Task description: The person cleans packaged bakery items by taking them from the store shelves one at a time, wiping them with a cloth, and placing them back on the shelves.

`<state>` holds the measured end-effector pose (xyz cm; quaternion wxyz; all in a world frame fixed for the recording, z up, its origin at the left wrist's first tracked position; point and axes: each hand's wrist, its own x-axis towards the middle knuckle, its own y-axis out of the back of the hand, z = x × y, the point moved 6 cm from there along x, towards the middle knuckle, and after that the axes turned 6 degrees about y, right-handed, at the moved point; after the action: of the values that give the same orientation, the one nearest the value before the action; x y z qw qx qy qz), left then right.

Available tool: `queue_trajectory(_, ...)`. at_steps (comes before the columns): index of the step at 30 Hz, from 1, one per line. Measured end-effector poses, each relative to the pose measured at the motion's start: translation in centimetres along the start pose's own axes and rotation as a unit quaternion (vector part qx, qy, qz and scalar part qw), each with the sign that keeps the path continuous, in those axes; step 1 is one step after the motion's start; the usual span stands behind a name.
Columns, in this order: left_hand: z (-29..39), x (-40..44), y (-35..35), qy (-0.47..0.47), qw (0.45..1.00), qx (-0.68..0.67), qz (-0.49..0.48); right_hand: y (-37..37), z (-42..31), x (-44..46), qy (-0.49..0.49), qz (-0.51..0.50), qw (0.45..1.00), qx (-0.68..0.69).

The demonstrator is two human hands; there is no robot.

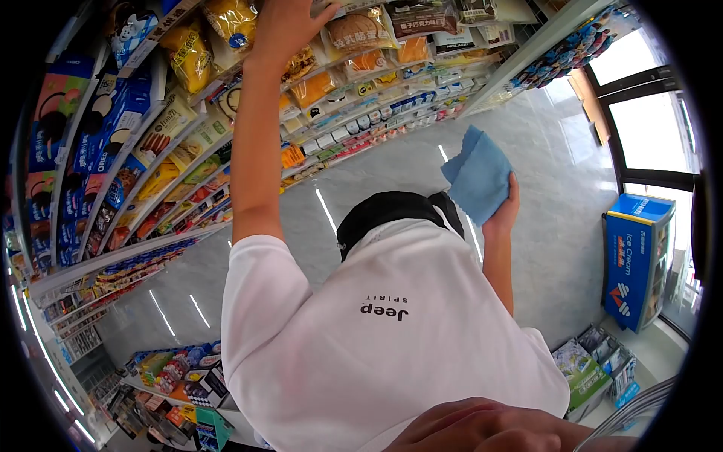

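My left arm reaches up to the shelf at the top of the view. My left hand (292, 22) is there beside packaged breads, its thumb stretched out to the side. The frame edge cuts off most of its fingers. Just right of it lies a round bread in a clear bag (360, 32), and to its left a yellow snack pack (230, 22). Lower on the right, my right hand (503, 209) is closed on the edge of a blue cloth (482, 175). The cloth hangs loosely folded over the grey floor, away from the shelves.
Shelves of packaged snacks, with blue Oreo boxes (113, 120), curve along the left. A blue ice cream freezer (631, 260) stands by glass doors (644, 128) at right. Cartons (587, 377) sit at lower right. More stocked shelves (177, 373) are at lower left.
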<state>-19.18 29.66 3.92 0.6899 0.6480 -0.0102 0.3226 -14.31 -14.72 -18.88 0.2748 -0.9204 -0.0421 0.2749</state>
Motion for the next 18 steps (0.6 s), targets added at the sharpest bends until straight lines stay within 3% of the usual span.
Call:
queue_trajectory(11, -0.9, -1.3, 0.9, 0.030, 0.994, -0.058, 0.091, 0.7, 0.1, 0.5, 0.007, -0.013, 1.000, 0.013)
queue_trajectory(18, -1.2, -2.6, 1.2, -0.041, 0.977, -0.103, 0.180, 0.4, -0.1, 0.4, 0.006, -0.009, 1.000, 0.010)
